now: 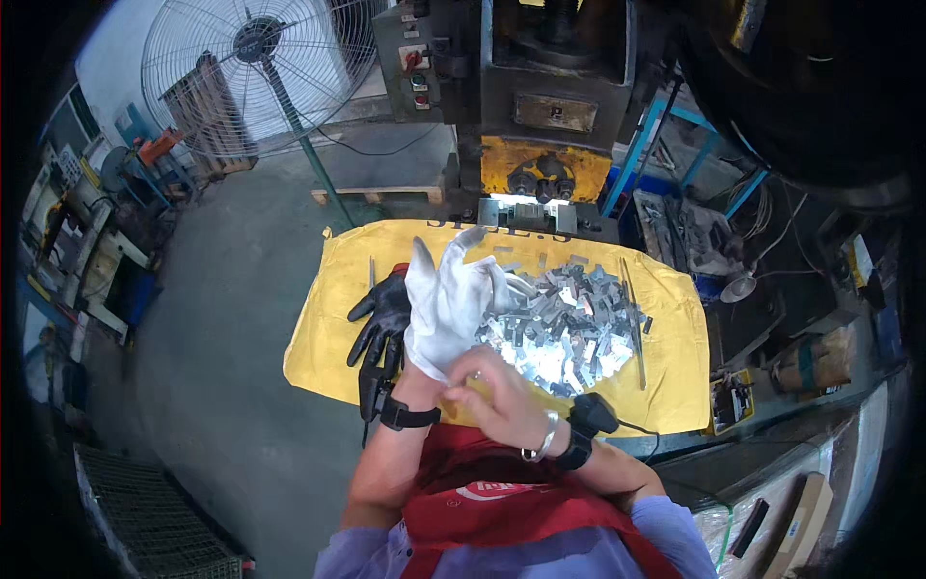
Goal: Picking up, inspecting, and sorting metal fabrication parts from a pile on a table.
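Observation:
A white glove covers my left hand, raised over the yellow sheet with its fingers spread. My bare right hand is at the cuff of that glove near my left wrist, fingers bent and closed on the cuff's edge. A black glove with a bit of red at its end lies left of my left hand. To the right, a pile of small flat metal pieces spreads over the sheet, partly hidden behind my hands. A thin metal rod lies along the pile's right side.
Beyond the sheet stands a press with a yellow block and a lit metal die. A control box hangs left of it. A large fan stands at the far left. Blue shelving and a yellow bin are at right.

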Available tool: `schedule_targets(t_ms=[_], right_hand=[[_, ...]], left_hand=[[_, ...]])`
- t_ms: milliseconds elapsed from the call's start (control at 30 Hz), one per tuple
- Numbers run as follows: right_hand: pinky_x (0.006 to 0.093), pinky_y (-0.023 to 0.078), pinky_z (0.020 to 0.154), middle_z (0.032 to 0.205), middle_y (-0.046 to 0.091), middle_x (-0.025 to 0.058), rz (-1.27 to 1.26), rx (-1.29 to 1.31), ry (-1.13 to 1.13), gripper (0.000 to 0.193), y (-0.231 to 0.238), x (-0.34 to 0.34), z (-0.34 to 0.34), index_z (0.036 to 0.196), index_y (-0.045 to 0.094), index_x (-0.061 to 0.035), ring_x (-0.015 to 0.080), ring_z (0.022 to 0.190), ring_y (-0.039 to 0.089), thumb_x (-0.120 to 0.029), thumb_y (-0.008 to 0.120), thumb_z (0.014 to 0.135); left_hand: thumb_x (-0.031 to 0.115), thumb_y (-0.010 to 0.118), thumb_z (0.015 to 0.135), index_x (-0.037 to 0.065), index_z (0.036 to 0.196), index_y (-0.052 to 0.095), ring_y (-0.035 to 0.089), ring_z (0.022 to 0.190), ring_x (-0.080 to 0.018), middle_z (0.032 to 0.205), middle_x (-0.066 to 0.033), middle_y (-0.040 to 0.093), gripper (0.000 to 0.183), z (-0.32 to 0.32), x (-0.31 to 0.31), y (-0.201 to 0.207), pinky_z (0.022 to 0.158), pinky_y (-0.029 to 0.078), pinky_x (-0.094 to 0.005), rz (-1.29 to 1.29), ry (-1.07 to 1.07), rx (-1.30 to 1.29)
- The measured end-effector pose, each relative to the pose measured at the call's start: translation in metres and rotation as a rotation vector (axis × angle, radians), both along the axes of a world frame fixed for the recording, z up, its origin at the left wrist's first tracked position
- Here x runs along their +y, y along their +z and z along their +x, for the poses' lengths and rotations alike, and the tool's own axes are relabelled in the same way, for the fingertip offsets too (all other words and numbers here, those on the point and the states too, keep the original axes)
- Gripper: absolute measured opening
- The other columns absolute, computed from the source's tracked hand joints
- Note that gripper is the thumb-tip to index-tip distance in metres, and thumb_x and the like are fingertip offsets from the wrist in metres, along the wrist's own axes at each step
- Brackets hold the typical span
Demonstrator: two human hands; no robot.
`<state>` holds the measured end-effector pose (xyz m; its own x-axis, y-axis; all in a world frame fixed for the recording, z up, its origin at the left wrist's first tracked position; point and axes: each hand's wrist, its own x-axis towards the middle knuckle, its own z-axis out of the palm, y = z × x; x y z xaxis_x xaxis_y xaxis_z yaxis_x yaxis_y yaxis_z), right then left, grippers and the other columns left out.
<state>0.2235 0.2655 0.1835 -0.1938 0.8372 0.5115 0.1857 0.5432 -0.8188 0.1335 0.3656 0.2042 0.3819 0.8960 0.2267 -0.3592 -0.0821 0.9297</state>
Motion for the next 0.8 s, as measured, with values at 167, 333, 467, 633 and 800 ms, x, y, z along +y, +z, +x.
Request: schedule_targets(t_ms=[167, 333, 467, 633, 800], right_hand=[[0.0307, 0.044, 0.068, 0.086, 0.054, 0.0097, 0.087, 0.157, -0.494, 0.024, 0.031, 0.025, 0.022, 0.098, 0.052, -0.0011, 0.0205, 0.078, 0.053, -0.01, 0.065, 0.08], [0.0249, 0.044, 0.066, 0.081, 0.057, 0.0073, -0.02, 0.137, -0.449, 0.007, 0.015, 0.048, 0.048, 0.087, 0.059, -0.0012, 0.0168, 0.073, 0.056, -0.001, 0.061, 0.081], [0.0263, 0.045, 0.067, 0.08, 0.056, 0.0093, -0.105, 0.213, -0.444, 0.01, 0.018, 0.058, 0.066, 0.09, 0.058, -0.0008, 0.0191, 0.073, 0.056, 0.0, 0.06, 0.08], [0.0318, 0.045, 0.07, 0.085, 0.054, 0.0107, 0.346, -0.197, -0.783, 0.022, 0.022, 0.054, 0.055, 0.096, 0.055, -0.0017, 0.0249, 0.076, 0.054, -0.009, 0.066, 0.078], [0.0351, 0.042, 0.079, 0.095, 0.052, 0.0123, -0.073, -0.087, -0.19, 0.03, 0.018, 0.01, 0.021, 0.097, 0.054, -0.0013, 0.0269, 0.093, 0.051, -0.017, 0.069, 0.076]], left_hand=[[0.031, 0.031, 0.098, -0.003, 0.125, 0.041, 0.056, 0.066, -0.0141, 0.074, -0.0125, 0.061, 0.044, -0.005, -0.013, 0.023, 0.066, 0.043, -0.0236, -0.139, -0.18, -0.317], [0.058, 0.021, 0.092, -0.007, 0.135, 0.028, 0.047, 0.112, -0.0263, 0.125, -0.024, 0.045, 0.078, -0.005, -0.004, 0.001, 0.099, 0.034, -0.0292, -0.413, -0.508, -0.532], [0.058, 0.026, 0.091, -0.002, 0.134, 0.031, 0.045, 0.117, -0.0259, 0.13, -0.0229, 0.042, 0.074, -0.008, -0.004, -0.008, 0.102, 0.032, -0.035, 0.373, -0.237, 0.479], [0.057, 0.036, 0.089, 0.013, 0.131, 0.037, 0.035, 0.125, -0.0338, 0.138, -0.0145, 0.035, 0.061, 0.001, -0.011, 0.012, 0.099, 0.03, -0.048, -0.512, -0.45, -0.826], [0.058, 0.034, 0.09, 0.013, 0.126, 0.041, 0.036, 0.122, -0.0362, 0.133, -0.0109, 0.039, 0.057, 0.003, -0.008, 0.011, 0.091, 0.037, -0.0471, -0.499, -0.335, -0.812]])
